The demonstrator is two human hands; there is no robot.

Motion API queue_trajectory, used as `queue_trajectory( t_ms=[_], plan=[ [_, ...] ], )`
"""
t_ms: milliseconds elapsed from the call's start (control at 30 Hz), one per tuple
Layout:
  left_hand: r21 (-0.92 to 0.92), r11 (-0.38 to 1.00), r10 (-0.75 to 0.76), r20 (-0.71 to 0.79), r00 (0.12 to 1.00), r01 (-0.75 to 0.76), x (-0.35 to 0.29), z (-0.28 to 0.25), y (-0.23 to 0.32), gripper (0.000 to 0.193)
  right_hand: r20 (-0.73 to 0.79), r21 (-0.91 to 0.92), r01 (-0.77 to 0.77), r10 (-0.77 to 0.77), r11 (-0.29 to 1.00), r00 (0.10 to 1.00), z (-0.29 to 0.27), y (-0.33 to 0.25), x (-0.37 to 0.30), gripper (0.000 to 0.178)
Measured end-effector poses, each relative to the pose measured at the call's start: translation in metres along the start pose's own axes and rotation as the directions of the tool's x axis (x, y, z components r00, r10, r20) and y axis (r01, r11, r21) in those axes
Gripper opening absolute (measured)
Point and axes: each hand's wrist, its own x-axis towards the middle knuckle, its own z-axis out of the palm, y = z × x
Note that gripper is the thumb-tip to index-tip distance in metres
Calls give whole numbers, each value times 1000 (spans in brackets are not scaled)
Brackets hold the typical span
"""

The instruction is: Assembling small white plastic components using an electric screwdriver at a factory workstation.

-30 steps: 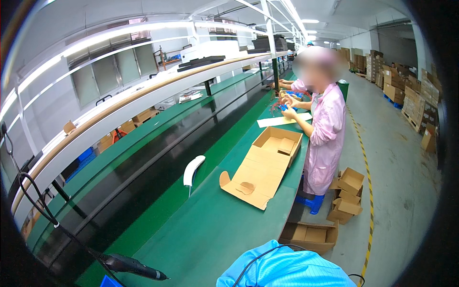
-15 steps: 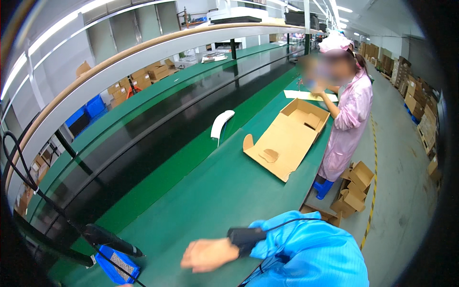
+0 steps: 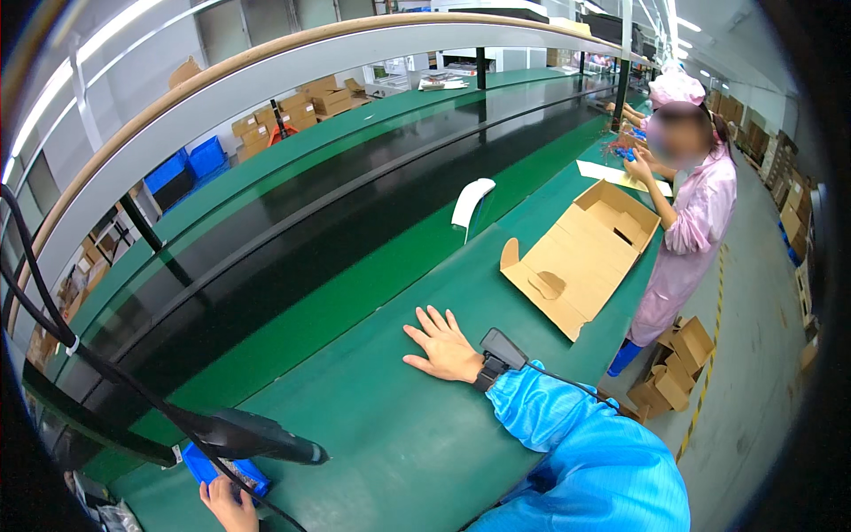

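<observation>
My right hand (image 3: 446, 348) lies palm down over the green worktop (image 3: 372, 417), its fingers spread and holding nothing. A black strap with a small dark device (image 3: 502, 350) and a cable is around the right wrist, above a blue sleeve. At the lower left, my left hand (image 3: 229, 505) comes up from the bottom edge, its fingers bent at the near rim of a small blue bin (image 3: 253, 476). Small pale bits lie in the bin, too fine to name. A thick black tube-like tool (image 3: 266, 436) hangs partly over it.
An open flat cardboard box (image 3: 581, 266) lies ahead on the right. A curved white piece (image 3: 470, 202) rests near the dark conveyor belt (image 3: 355, 217). Beyond the box, a co-worker in a pink smock (image 3: 700, 208) handles something blue. Cartons (image 3: 674, 372) stand on the floor.
My right hand has moved forward over the worktop and spread its fingers. More of my left hand now shows, at the blue bin. The whole view has shifted.
</observation>
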Motion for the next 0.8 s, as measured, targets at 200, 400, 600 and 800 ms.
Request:
queue_trajectory(
  t_ms=[200,400,600,800],
  plan=[
    [62,997,-45,58,997,41,-1,4,5,15,13,45,1,-1,999,1000,-2,5,-3,57],
    [-45,999,7,14,1000,-6,9,6,18,12,24,-133,65,-62,989,998,9,2,-1,50],
    [-300,953,-229,-821,523,-54,-1,-74,64,13,160,-500,287,-238,817,958,5,-31,-3,43],
    [-547,588,473,-365,802,-596,7,-128,166,23,338,-580,462,-318,671,886,-21,-90,-28,42]
  ],
)
